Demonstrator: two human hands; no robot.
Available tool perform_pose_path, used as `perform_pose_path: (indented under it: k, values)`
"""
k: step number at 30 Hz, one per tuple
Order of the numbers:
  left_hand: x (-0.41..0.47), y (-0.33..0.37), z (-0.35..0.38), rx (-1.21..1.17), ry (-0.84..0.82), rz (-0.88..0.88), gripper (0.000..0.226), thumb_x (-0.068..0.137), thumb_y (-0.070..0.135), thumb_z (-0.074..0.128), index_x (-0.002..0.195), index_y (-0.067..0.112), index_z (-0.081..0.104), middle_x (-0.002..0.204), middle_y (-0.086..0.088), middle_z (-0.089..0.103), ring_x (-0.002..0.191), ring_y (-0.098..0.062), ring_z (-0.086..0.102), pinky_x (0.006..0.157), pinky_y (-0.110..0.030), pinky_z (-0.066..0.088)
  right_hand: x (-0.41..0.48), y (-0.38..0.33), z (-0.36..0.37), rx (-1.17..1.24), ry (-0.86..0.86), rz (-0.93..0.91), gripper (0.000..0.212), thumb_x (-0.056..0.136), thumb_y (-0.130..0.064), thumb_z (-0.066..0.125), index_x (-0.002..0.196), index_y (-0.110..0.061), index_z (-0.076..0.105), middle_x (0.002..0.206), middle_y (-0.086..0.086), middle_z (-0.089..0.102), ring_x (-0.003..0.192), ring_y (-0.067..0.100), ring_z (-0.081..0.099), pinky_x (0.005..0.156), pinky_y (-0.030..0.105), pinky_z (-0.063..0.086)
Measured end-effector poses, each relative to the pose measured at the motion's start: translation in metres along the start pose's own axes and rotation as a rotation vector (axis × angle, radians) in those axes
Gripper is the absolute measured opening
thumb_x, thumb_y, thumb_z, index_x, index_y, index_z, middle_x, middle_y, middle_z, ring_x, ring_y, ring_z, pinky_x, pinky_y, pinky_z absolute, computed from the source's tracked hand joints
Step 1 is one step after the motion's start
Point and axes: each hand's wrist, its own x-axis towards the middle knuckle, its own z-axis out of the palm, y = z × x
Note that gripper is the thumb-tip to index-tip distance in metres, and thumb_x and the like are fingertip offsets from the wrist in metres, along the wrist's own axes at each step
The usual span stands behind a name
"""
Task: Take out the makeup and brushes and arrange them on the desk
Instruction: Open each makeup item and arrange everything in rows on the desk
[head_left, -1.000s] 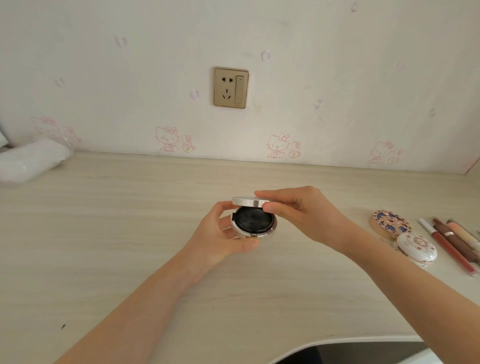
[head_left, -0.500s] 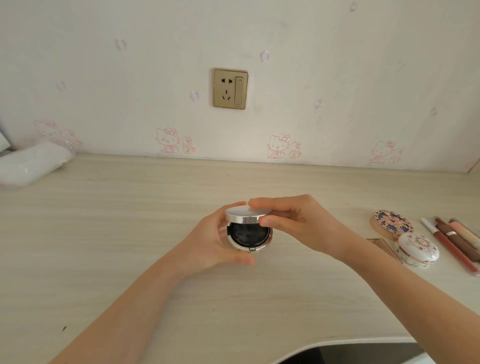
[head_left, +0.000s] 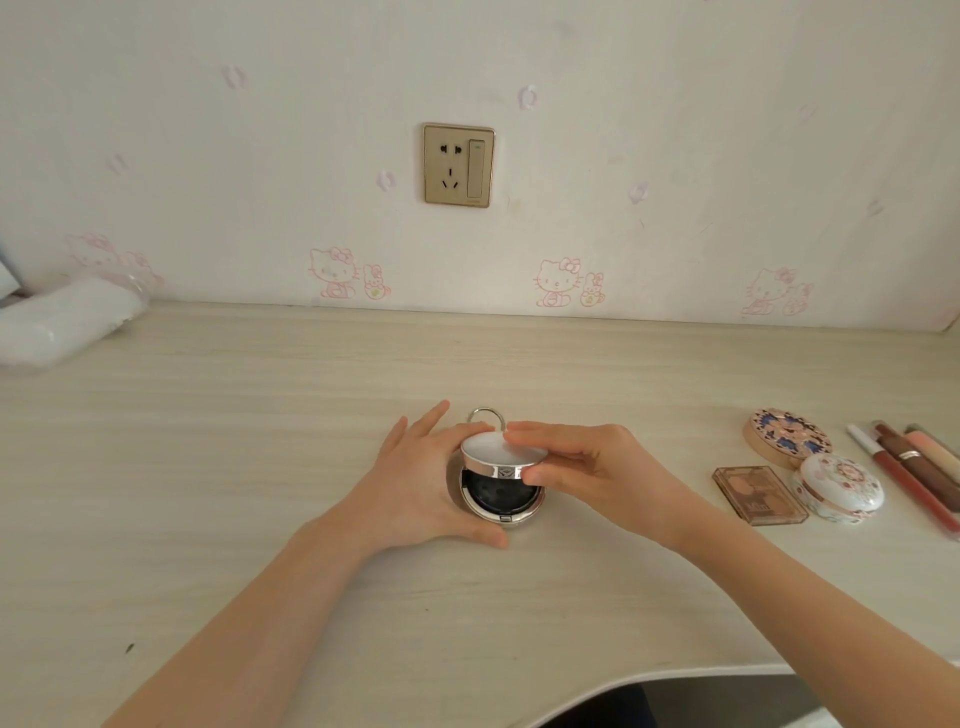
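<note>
A round silver compact with a black inside sits at the middle of the pale wooden desk, its lid half raised and a small ring behind it. My left hand cups its base from the left, thumb curled under the front. My right hand pinches the silver lid from the right, thumb on the lid's front edge. At the right lie a floral round compact, a white domed compact, a brown palette and several lip pencils and tubes.
A white plastic-wrapped bundle lies at the far left against the wall. A gold wall socket is above the desk. The desk's front edge curves inward at the lower right.
Both hands have lowered the compact toward me onto the desk. The lid has tipped further down over the black inside. A brown palette has come into sight at the right.
</note>
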Motion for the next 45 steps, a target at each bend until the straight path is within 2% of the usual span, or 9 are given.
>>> perform_pose_path:
  k: [5,10,14,18,23,28,33,39,45]
  values:
    - [0.001,-0.002,0.0,-0.005,-0.037,0.016,0.11,0.039,0.085,0.068,0.136,0.058,0.025,0.138,0.04,0.03,0.144,0.002,-0.008,0.119,-0.04,0.001,-0.003,0.007,0.002,0.006,0.022,0.026,0.039,0.077,-0.048,0.066,0.116,-0.045,0.064,0.122,-0.029,0.06,0.116,-0.004,0.057,0.094,0.009,0.043]
    - [0.001,0.0,-0.002,0.042,-0.061,-0.006,0.127,0.043,0.083,0.069,0.15,0.037,0.018,0.156,0.025,0.009,0.142,0.0,-0.021,0.12,-0.04,-0.003,-0.005,0.009,0.003,-0.016,0.029,0.036,0.034,0.084,-0.038,0.067,0.117,-0.038,0.065,0.119,-0.028,0.063,0.114,-0.004,0.058,0.093,0.008,0.043]
    - [-0.004,0.003,-0.009,-0.133,-0.063,-0.021,0.117,0.05,0.068,0.08,0.148,0.039,0.024,0.158,0.02,0.007,0.141,0.001,-0.024,0.12,-0.039,-0.001,-0.003,0.005,0.002,-0.08,0.014,0.025,0.031,0.087,-0.031,0.067,0.116,-0.042,0.064,0.12,-0.029,0.062,0.117,-0.006,0.055,0.1,0.013,0.04]
    - [-0.012,0.004,-0.008,-0.268,0.027,-0.1,0.112,0.053,0.06,0.084,0.147,0.036,0.027,0.147,0.03,0.018,0.143,0.004,-0.01,0.117,-0.029,0.008,-0.002,0.002,-0.001,-0.106,-0.008,0.042,0.032,0.087,-0.029,0.067,0.114,-0.044,0.064,0.122,-0.023,0.063,0.119,-0.008,0.052,0.102,0.011,0.038]
    - [-0.025,0.004,0.003,-0.298,0.177,-0.131,0.11,0.053,0.054,0.086,0.145,0.04,0.028,0.122,0.036,0.05,0.131,0.004,0.032,0.102,-0.019,0.024,-0.002,0.002,-0.001,-0.122,0.002,0.054,0.028,0.088,-0.029,0.066,0.113,-0.042,0.065,0.117,-0.029,0.062,0.111,-0.01,0.057,0.092,0.005,0.041]
    - [-0.025,0.004,0.008,-0.362,0.244,-0.153,0.113,0.05,0.049,0.089,0.145,0.038,0.029,0.103,0.038,0.063,0.127,0.012,0.036,0.1,-0.018,0.027,0.003,-0.004,-0.003,-0.21,0.018,0.05,0.026,0.092,-0.036,0.059,0.117,-0.037,0.066,0.114,-0.027,0.065,0.108,-0.009,0.058,0.094,0.013,0.044]
    - [-0.025,0.003,0.011,-0.384,0.26,-0.152,0.11,0.049,0.048,0.09,0.142,0.039,0.033,0.102,0.034,0.066,0.124,0.013,0.039,0.099,-0.016,0.029,0.012,-0.014,-0.006,-0.281,0.012,0.063,0.021,0.097,-0.039,0.049,0.108,-0.047,0.065,0.094,-0.034,0.065,0.087,-0.009,0.058,0.08,0.009,0.043]
    - [-0.026,0.004,0.012,-0.392,0.28,-0.152,0.082,0.047,0.043,0.091,0.116,0.042,0.048,0.097,0.033,0.067,0.114,0.016,0.045,0.087,-0.005,0.031,0.015,-0.015,-0.009,-0.226,-0.036,0.132,0.024,0.098,-0.037,0.049,0.115,-0.035,0.066,0.107,-0.022,0.068,0.106,-0.002,0.059,0.097,0.033,0.047]
    - [-0.03,0.007,0.012,-0.363,0.301,-0.15,0.066,0.048,0.043,0.091,0.1,0.039,0.049,0.101,0.024,0.068,0.101,0.017,0.051,0.078,0.001,0.031,0.002,-0.012,0.003,-0.177,0.136,0.179,0.041,0.096,-0.042,0.049,0.134,-0.027,0.052,0.128,-0.017,0.06,0.114,-0.011,0.053,0.101,0.013,0.04]
